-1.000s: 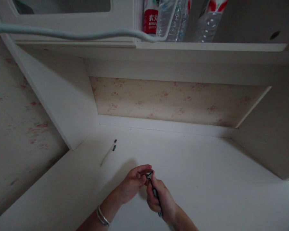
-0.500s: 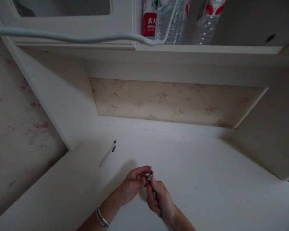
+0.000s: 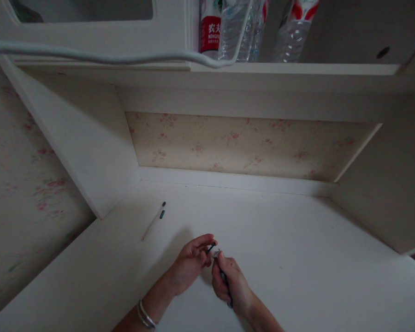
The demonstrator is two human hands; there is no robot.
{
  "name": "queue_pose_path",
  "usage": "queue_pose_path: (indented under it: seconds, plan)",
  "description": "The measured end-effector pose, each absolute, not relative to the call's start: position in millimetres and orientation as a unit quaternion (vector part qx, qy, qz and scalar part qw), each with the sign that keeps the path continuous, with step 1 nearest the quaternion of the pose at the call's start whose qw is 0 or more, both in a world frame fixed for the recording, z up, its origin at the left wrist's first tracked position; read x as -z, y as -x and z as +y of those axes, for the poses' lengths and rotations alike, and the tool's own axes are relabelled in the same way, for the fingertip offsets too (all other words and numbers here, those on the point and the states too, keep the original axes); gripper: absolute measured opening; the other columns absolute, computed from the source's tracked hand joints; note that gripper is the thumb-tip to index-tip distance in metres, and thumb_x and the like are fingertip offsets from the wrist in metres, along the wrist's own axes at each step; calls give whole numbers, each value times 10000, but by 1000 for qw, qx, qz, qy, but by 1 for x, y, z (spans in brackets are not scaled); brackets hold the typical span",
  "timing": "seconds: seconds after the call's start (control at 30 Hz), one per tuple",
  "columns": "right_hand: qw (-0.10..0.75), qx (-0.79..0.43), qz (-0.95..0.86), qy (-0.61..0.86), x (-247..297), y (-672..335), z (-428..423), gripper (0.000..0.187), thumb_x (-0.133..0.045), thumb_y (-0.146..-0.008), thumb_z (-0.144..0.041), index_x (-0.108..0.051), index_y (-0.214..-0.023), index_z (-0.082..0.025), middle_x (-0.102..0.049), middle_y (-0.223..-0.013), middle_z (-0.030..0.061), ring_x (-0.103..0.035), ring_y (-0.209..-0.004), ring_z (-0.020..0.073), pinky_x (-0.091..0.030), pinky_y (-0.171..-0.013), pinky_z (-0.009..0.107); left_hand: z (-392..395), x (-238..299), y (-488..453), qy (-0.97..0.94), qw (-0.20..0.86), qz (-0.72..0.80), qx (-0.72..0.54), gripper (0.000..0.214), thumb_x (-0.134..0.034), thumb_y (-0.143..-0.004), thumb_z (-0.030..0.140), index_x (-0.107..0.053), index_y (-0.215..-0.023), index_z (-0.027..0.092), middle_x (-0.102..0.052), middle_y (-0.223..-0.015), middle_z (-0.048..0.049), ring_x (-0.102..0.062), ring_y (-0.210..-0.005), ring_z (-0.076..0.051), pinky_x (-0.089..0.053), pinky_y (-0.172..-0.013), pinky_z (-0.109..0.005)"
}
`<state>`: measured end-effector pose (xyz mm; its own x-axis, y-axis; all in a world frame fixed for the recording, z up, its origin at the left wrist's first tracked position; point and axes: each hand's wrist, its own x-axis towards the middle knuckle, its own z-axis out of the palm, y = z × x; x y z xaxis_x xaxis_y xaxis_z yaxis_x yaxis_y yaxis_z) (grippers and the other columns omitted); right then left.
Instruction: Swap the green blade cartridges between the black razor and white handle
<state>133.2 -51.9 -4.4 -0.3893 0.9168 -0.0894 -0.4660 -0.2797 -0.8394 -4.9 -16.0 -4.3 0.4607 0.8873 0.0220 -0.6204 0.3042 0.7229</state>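
Note:
My right hand (image 3: 230,283) is wrapped around a dark pen barrel (image 3: 224,282) that runs down through the fist. My left hand (image 3: 192,260) pinches a small dark piece (image 3: 210,248) at the barrel's upper end, slightly apart from it. Both hands hover low over the white desk (image 3: 297,258), near its front middle. A bracelet (image 3: 143,314) circles my left wrist. Further back to the left, a thin pale refill (image 3: 152,223) with a dark tip and a tiny dark part (image 3: 162,214) lie on the desk.
A white side panel (image 3: 86,143) walls the desk on the left, another on the right. Above, a shelf (image 3: 297,69) holds several water bottles (image 3: 249,27). A grey cable (image 3: 90,55) hangs across the shelf front. Floral wallpaper (image 3: 245,145) backs the recess.
My left fingers have drawn the small dark piece a little away from the barrel tip. The view drifted slightly left; the hands stayed in place.

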Motion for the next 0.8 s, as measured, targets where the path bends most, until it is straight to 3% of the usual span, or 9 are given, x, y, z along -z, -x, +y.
queue_pose_path:
  seconds: [0.1, 0.4, 0.57, 0.7, 0.8]
  plan:
    - [467, -740, -382, 299, 2, -135, -50, 588, -529, -781, -681, -434, -487, -180, -260, -338, -103, -152, -273, 25, -88, -281, 182, -14, 3, 6, -330, 779, 196, -496, 504, -824, -629, 333, -660, -1090, 215, -610, -1106, -71, -509, -652, -72, -407, -713, -255]
    - [492, -657, -456, 345, -7, -143, -45, 367, -629, -806, -495, -472, -700, -180, -326, -454, -99, -219, -388, 52, -163, -383, 189, -11, -1, 6, -387, 708, 263, -530, 472, -787, -673, 371, -640, -1080, 184, -598, -1035, -76, -481, -677, -93, -385, -691, -260]
    - [513, -663, -404, 367, -7, -145, -37, 282, -621, -788, -434, -501, -876, -195, -339, -533, -102, -245, -394, 60, -200, -370, 179, -10, -5, 7, -448, 633, 323, -542, 470, -764, -698, 357, -612, -1099, 165, -603, -1008, -73, -493, -708, -104, -384, -678, -244]
    - [503, -616, -406, 451, 1, -149, -31, 310, -560, -815, -511, -467, -831, -216, -329, -551, -106, -221, -368, 55, -173, -337, 177, -12, -8, 5, -546, 533, 406, -503, 424, -735, -717, 347, -607, -1074, 157, -572, -742, -3, -471, -637, -108, -369, -596, -222]
    - [496, -568, -432, 493, 8, -156, -27, 273, -536, -846, -459, -526, -953, -208, -355, -558, -95, -305, -415, 78, -243, -390, 186, -14, -8, 1, -618, 418, 451, -490, 375, -741, -702, 309, -622, -1032, 178, -545, -700, 15, -477, -631, -124, -386, -602, -233]
